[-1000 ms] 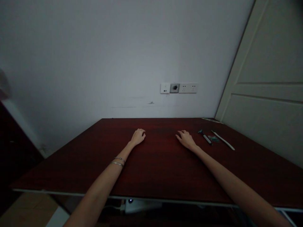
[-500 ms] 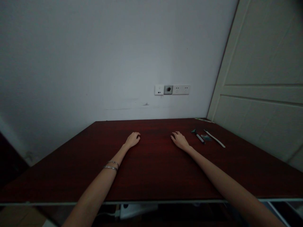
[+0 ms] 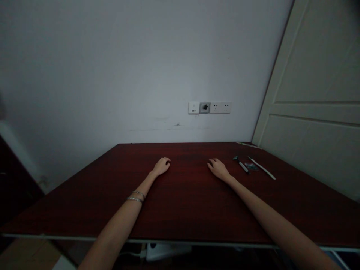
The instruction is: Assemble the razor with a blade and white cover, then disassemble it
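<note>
My left hand (image 3: 162,166) rests palm down on the dark red table (image 3: 185,202), fingers loosely bent and apart, holding nothing. Two bracelets circle that wrist. Opposite it lies my right hand (image 3: 218,168), also palm down with its fingers spread and nothing in them. To the right of this hand, and apart from it, is a razor (image 3: 242,166) with a grey handle and dark head. Beside the razor sits a small clear packet (image 3: 251,166) with greenish contents too small to make out. Further right lies a long, thin whitish strip (image 3: 262,168).
A pale wall (image 3: 152,75) with a row of sockets (image 3: 221,108) rises behind the table. A light panelled door (image 3: 315,135) borders the right side. Near the back right corner lies another thin strip (image 3: 248,145). Under the front edge is a white power strip (image 3: 165,252).
The whole view has shifted slightly, so the scene appears a little further right. Both hands keep their places on the table, and the razor, packet and strip lie as before.
</note>
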Motion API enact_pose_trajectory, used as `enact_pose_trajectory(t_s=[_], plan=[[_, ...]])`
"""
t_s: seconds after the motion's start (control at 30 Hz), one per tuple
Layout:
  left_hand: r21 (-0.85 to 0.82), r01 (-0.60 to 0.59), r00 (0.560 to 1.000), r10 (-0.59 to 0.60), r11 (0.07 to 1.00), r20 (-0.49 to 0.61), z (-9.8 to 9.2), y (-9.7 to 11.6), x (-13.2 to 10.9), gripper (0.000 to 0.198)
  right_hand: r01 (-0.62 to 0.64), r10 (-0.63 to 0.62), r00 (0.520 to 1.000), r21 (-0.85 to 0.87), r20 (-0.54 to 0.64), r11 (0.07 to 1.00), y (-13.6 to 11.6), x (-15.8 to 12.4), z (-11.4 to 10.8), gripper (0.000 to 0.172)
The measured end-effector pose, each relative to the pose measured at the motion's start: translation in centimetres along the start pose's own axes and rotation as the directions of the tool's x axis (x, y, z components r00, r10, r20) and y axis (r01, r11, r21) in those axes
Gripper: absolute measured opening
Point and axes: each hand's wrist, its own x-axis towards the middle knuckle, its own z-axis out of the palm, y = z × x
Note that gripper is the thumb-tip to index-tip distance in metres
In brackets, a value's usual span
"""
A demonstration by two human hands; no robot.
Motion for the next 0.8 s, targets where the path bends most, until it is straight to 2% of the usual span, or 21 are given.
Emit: enact_pose_trajectory(t_s=[0.67, 0.8], plan=[[-0.01, 0.001, 1.0, -0.001, 1.0, 0.026, -0.1, 0.14, -0.48, 0.034, 0.012, -0.012, 1.0, 0.027, -0.004, 1.0, -0.42, -0.36, -0.18, 0.04], [-0.012, -0.004, 1.0, 0.004, 1.0, 0.028, -0.05, 0.07, -0.44, 0.034, 0.016, -0.014, 0.999, 0.052, -0.035, 0.999, -0.18, -0.23, -0.98, 0.037]])
